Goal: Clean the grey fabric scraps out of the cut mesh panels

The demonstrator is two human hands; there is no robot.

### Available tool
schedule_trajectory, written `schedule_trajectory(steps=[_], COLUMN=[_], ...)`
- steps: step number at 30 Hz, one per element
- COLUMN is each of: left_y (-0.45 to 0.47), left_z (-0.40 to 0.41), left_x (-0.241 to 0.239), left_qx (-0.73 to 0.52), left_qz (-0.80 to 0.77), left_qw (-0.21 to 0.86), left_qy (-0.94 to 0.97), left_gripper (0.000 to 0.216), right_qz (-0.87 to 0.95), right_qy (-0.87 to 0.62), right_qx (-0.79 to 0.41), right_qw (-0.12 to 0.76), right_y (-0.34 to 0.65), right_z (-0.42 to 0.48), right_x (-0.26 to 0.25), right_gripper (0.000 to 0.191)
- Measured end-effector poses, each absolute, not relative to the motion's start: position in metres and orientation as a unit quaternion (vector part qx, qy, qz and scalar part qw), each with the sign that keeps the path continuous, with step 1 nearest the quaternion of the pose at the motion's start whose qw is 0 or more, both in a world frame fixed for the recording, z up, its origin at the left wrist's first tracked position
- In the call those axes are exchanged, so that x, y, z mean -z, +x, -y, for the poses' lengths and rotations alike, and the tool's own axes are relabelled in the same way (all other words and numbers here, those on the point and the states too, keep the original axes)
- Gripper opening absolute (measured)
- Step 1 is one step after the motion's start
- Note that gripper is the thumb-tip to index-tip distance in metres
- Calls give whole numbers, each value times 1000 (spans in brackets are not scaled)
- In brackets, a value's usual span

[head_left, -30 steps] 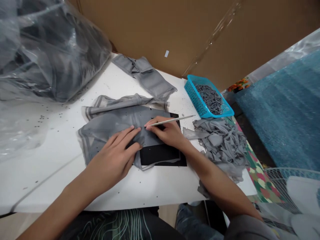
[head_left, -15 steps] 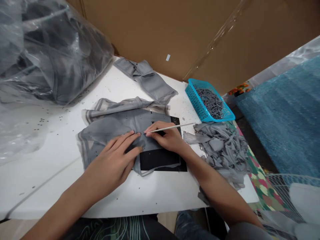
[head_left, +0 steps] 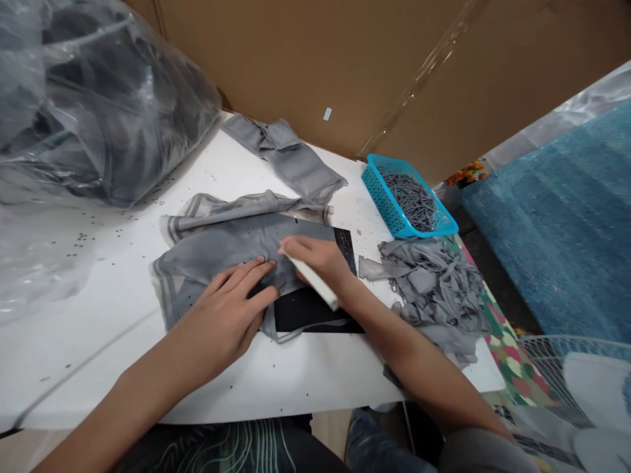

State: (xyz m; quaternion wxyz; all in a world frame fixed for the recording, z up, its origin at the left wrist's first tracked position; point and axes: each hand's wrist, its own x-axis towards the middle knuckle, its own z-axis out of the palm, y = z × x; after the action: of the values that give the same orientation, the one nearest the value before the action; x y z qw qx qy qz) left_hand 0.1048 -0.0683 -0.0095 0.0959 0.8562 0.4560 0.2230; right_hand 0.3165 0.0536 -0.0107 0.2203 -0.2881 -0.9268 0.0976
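My left hand (head_left: 233, 307) lies with fingers stretched on a sheer grey fabric piece (head_left: 217, 246), which is spread over a black sheet (head_left: 300, 312). Close to its fingertips, my right hand (head_left: 323, 261) is closed round a narrow white strip (head_left: 315, 282). The strip slants from my fingertips down toward my wrist, and it looks flat and slightly blurred. What its front end touches is hidden by my fingers. Behind the spread piece, a folded part of grey fabric (head_left: 231, 213) lies bunched on the white table.
A clear plastic bag (head_left: 108, 112) of dark grey material fills the back left. Folded grey fabric (head_left: 305, 167) lies at the back. To the right stand a blue basket (head_left: 384, 197) of thin grey strands and a heap of grey scraps (head_left: 438, 282). Cardboard (head_left: 296, 59) walls the rear.
The white strip has swung from pointing right to pointing down toward my right wrist, now showing its broad face. My right hand has turned slightly; my left hand keeps its place.
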Motion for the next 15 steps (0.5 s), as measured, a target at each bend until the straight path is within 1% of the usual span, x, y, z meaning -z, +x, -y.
schedule_trajectory(steps=[2,5,8,10,15], left_y=[104,103,103,103,102], left_z=[68,69,69,70,70], left_x=[9,9,9,9,10], left_qx=[-222,-224,-230,-233,-232], left_qz=[-459,-459,-460,-462,-463], left_qw=[101,107,109,110,116], left_qy=[855,853,850,849,848], left_gripper=[27,27,28,28,28], right_qz=[905,869,838,831,832], right_qy=[-312,-310,-301,-298,-296], right_qx=[-133,-237,-323,-342,-347], right_qw=[256,304,321,321,317], right_y=[313,315,321,324,324], right_z=[-59,-62,-60,-59,-59], right_x=[13,13,11,10,9], right_gripper=[23,21,15,13,13])
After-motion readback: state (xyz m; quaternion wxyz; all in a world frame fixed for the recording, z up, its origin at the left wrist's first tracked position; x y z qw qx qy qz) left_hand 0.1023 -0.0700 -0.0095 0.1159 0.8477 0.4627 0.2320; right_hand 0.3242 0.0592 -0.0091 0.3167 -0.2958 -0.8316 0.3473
